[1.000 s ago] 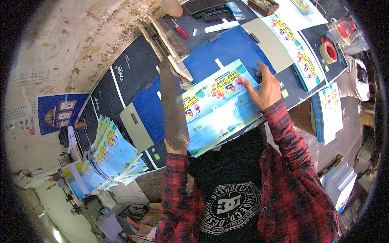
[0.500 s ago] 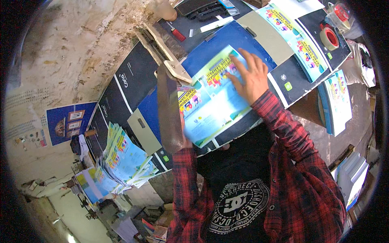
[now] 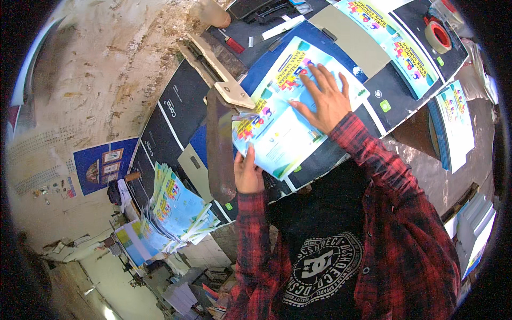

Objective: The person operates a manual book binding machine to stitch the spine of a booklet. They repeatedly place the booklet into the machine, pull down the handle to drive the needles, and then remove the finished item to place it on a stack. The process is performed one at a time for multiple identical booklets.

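A glossy printed cover sheet point(image 3: 296, 133) in blue, yellow and white lies open and tilted on the worktable, its left edge by the jaw of a heavy stapler-like device point(image 3: 221, 144) with a brown metal body and a cream lever. My left hand point(image 3: 248, 173) pinches the sheet's near left edge, close beside the brown metal. On the sheet's upper right half rests my right hand point(image 3: 325, 101), palm down with fingers spread. Whether more sheets lie under the top one cannot be seen.
A fanned pile of printed booklets point(image 3: 178, 205) lies to the left. More printed covers point(image 3: 405, 58) sit at the far right, beside a tape roll point(image 3: 438, 37). A red-handled tool point(image 3: 234, 45) lies at the back. Another stack point(image 3: 453, 128) stands to the right.
The sheet has turned and lies flatter beside the device. My left hand, mostly hidden behind the brown metal before, now shows at the near edge. My right hand has shifted slightly left.
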`<action>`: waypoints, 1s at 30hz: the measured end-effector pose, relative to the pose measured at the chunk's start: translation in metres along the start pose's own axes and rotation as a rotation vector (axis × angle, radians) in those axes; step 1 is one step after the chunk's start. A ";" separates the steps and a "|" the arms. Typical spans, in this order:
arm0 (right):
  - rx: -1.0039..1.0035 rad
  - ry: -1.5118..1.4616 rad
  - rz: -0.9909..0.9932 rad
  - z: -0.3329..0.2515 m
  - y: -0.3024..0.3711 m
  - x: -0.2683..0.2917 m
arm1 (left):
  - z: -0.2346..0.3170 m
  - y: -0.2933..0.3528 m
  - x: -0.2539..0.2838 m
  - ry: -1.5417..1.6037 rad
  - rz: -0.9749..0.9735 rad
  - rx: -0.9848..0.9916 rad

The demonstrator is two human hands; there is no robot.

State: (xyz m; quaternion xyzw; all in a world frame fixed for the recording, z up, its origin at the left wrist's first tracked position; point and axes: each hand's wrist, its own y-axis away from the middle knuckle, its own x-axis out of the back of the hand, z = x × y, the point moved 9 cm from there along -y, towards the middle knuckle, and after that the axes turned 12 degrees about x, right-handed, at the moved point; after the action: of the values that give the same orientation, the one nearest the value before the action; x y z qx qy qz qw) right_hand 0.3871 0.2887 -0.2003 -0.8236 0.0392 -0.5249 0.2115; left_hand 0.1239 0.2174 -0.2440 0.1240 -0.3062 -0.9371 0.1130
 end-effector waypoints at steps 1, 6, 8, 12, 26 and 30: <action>0.006 0.001 0.002 0.000 -0.002 -0.002 | -0.009 -0.013 0.006 0.033 0.019 0.129; 0.065 -0.054 -0.001 -0.012 -0.010 -0.024 | -0.008 -0.041 0.037 0.051 -0.072 0.263; 0.107 -0.075 -0.002 -0.022 -0.018 -0.030 | -0.002 -0.039 0.055 0.014 0.063 0.324; 0.100 -0.016 0.034 -0.009 -0.022 -0.029 | -0.005 -0.050 0.049 -0.049 0.027 0.366; 0.017 0.034 -0.117 0.004 -0.032 -0.039 | 0.006 -0.058 0.023 -0.054 0.029 0.284; -0.011 0.095 -0.111 0.020 -0.035 -0.033 | -0.002 -0.069 0.009 -0.026 -0.017 0.261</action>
State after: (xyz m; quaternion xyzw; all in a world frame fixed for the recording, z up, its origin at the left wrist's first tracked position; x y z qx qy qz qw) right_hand 0.3845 0.3361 -0.2216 -0.7998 0.0063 -0.5740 0.1756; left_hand 0.1069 0.2676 -0.2885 0.1282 -0.4259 -0.8917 0.0841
